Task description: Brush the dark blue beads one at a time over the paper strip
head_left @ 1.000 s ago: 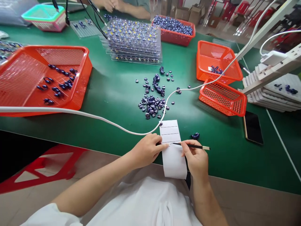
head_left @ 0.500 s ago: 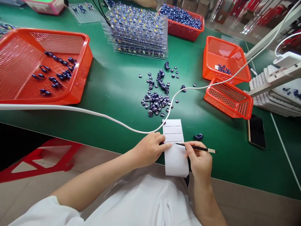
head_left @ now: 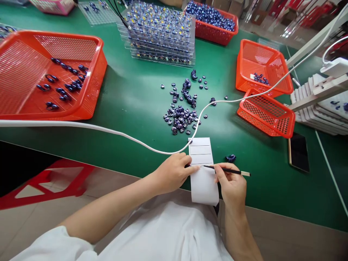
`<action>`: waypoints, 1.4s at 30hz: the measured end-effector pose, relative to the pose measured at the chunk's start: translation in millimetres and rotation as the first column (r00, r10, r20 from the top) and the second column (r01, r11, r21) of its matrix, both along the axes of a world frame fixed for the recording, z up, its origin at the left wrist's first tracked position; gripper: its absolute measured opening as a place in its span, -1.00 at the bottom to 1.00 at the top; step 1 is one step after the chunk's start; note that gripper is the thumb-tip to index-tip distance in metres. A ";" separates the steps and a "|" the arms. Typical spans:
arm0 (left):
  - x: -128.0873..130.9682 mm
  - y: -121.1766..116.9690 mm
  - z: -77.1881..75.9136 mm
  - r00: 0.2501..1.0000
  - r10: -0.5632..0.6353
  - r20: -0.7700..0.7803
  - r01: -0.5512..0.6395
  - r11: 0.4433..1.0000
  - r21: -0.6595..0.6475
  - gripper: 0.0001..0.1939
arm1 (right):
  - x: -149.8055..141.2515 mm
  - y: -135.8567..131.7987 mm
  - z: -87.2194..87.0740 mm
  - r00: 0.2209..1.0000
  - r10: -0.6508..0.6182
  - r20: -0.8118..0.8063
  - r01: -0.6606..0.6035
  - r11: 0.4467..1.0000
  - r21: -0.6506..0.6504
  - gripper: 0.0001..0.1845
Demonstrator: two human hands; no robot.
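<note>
A white strip of paper (head_left: 204,186) with dark lines across its upper part lies at the table's near edge, its lower end hanging over. My left hand (head_left: 174,173) rests at its left side, fingers curled and one fingertip on the paper. A small dark thing shows between those fingers, too covered to name. In my right hand (head_left: 232,183) is a slim black pen-like stick (head_left: 227,170) with a pale end, pinched in the fingers. Its tip meets the paper close to my left fingertip. Just beyond the paper lies a pile of shiny dark-blue beads (head_left: 181,119).
A white cable (head_left: 130,138) crosses the table over the paper's top corner. Left stands a large orange basket (head_left: 98,83); right, two smaller orange baskets (head_left: 265,116) and a phone (head_left: 298,152). Stacked clear trays (head_left: 163,58) and a red bead-filled basket (head_left: 214,35) stand behind.
The view has shifted very slightly. Both hands, the stick and the paper keep the same position relative to each other.
</note>
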State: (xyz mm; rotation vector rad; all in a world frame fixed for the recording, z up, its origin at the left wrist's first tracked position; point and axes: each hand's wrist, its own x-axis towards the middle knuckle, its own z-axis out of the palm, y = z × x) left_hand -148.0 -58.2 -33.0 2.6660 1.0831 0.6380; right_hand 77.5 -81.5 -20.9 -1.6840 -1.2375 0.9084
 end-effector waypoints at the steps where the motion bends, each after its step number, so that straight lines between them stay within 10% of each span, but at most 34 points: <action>1: 0.0 0.1 -0.1 1.000 0.001 0.008 -0.001 1.000 0.002 -0.65 | 0.0 0.1 0.1 1.000 0.000 0.000 0.000 1.000 -0.002 -0.69; 21: -2.4 -0.6 -2.3 0.989 0.017 0.148 -0.010 0.999 -0.049 -0.64 | 10.5 -4.1 -4.7 0.930 -0.107 -0.350 0.147 0.985 0.090 -0.73; 32: 36.8 34.8 28.0 0.933 0.130 0.335 0.016 0.916 -0.401 -0.78 | 29.9 -9.7 -13.9 0.845 -0.214 -0.491 0.361 0.905 0.227 -0.78; 42: 60.1 41.9 3.1 0.916 0.157 0.369 0.101 0.799 -0.592 -0.70 | 25.1 -10.4 -18.9 0.863 -0.223 -0.454 0.361 0.899 0.246 -0.83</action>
